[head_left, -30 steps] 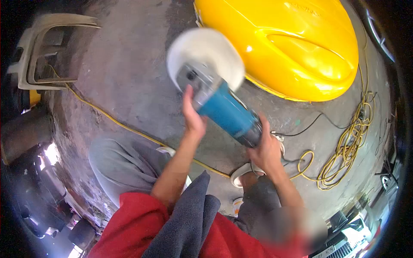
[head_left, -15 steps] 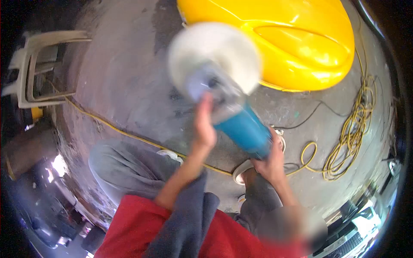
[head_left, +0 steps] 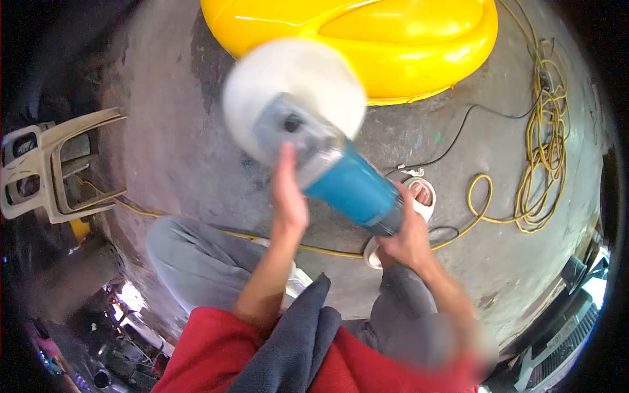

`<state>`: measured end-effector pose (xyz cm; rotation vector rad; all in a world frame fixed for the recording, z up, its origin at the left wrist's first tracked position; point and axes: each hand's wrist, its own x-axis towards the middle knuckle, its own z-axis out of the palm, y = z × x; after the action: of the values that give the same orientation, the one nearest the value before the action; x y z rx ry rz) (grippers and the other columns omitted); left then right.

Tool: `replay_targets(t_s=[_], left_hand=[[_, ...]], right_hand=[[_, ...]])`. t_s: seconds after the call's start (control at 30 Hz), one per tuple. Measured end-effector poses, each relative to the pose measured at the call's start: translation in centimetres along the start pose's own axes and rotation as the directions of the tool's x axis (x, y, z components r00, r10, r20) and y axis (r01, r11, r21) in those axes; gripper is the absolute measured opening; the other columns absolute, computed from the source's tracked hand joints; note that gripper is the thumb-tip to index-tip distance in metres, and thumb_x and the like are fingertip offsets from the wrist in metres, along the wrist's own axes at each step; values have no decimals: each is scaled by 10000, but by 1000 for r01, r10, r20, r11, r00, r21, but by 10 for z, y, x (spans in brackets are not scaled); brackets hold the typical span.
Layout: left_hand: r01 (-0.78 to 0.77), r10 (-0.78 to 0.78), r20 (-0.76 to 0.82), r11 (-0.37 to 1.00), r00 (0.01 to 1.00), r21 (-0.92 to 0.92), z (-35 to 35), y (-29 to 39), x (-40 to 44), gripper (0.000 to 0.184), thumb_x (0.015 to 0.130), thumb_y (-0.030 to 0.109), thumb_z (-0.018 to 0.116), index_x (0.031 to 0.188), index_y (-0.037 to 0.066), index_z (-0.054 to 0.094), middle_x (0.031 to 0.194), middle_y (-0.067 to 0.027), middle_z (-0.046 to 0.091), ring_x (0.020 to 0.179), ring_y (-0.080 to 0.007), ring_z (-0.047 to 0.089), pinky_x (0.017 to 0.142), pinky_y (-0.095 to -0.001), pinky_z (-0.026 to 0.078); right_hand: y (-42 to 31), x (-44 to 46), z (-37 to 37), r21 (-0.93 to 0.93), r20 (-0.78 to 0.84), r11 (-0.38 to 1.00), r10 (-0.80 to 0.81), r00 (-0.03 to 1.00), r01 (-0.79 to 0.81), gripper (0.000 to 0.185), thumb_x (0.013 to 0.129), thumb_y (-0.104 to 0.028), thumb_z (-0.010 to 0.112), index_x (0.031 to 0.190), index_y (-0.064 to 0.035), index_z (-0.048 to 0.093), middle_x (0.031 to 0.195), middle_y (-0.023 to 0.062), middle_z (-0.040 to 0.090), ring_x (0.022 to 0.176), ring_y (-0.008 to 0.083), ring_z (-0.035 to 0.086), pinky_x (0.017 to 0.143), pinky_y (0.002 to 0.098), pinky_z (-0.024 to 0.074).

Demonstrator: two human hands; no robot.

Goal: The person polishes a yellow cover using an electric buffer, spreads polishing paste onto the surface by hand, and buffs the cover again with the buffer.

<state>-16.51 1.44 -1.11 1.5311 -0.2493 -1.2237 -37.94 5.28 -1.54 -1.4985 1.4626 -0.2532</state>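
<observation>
A blue power polisher with a grey metal head and a round white pad is held slantwise over the floor. My left hand grips the polisher by its head, thumb along the metal. Around the rear end of the blue body my right hand is closed. The pad looks smeared by motion and overlaps the lower left edge of a glossy yellow panel in the view; whether they touch I cannot tell.
A yellow cord lies coiled at the right and runs across the floor past my sandalled feet. A thin dark cable crosses near the panel. A dirty white plastic chair stands at the left; a white grille part is lower right.
The yellow panel has shifted up and left in view, and the chair lower. The polisher first moved right, then back left, with both hands still on it.
</observation>
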Motion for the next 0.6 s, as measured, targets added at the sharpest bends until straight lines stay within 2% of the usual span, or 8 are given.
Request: replay_targets(t_s=[0.13,0.17,0.23,0.37,0.43,0.47,0.53,0.6], left_hand=[[0,-30,297,995,954,99,45,-39,-31,532,986,406,483,1286,-33,472,1231,-130,569,1149,-210,534,991,-338,405],[-32,-56,353,971,934,237,61,-26,-41,525,979,408,495,1258,-37,486,1171,-129,604,1100,-220,566,947,-347,431],[-200,83,368,935,926,293,84,-40,-46,525,968,402,515,1240,-45,481,1070,-130,638,1009,-220,597,872,-344,456],[-147,-39,401,893,915,424,95,-36,-51,532,965,409,514,1224,-55,486,1069,-151,634,993,-211,588,868,-347,452],[-125,44,351,970,935,209,85,-43,-44,513,972,419,504,1194,-43,503,1099,-131,626,988,-191,585,850,-341,457],[-11,-51,329,983,943,184,75,-34,-43,502,973,413,514,1210,-30,506,1169,-104,600,1041,-173,562,875,-319,440],[-19,-28,262,984,965,175,55,-15,-36,614,996,426,429,1419,-16,376,1436,-139,421,1349,-217,365,1130,-360,277],[-32,23,137,997,990,64,11,-12,-1,637,963,459,459,1414,14,388,1420,-113,439,1290,-231,450,1094,-386,342]], right_hand=[[34,-48,-23,126,-146,991,58,988,-39,922,606,-141,830,1378,-86,328,1110,255,626,1047,419,617,906,440,478],[46,-58,-23,142,-144,989,52,988,-32,922,606,-141,830,1378,-86,328,1110,255,626,1047,419,617,906,440,478],[66,-72,-23,124,-207,984,154,966,-130,942,592,-136,839,1377,-68,323,1164,245,604,1094,390,599,934,433,461],[76,-79,-24,140,-238,966,245,940,-216,941,584,-116,831,1374,-62,322,1212,234,582,1128,378,580,966,436,441],[65,-68,-23,181,-200,973,181,963,-145,913,587,-82,795,1368,-66,322,1176,249,596,1107,408,587,953,446,453],[58,-60,-22,190,-203,970,191,960,-153,913,587,-82,795,1368,-66,322,1176,249,596,1107,408,587,953,446,453],[40,-40,-20,125,-119,992,46,992,-31,888,595,-57,760,1368,-84,323,1079,273,628,995,453,620,872,470,497],[14,-18,-21,164,-23,984,72,997,-68,894,604,-60,748,1381,-101,308,1056,284,625,997,464,609,867,470,494]])
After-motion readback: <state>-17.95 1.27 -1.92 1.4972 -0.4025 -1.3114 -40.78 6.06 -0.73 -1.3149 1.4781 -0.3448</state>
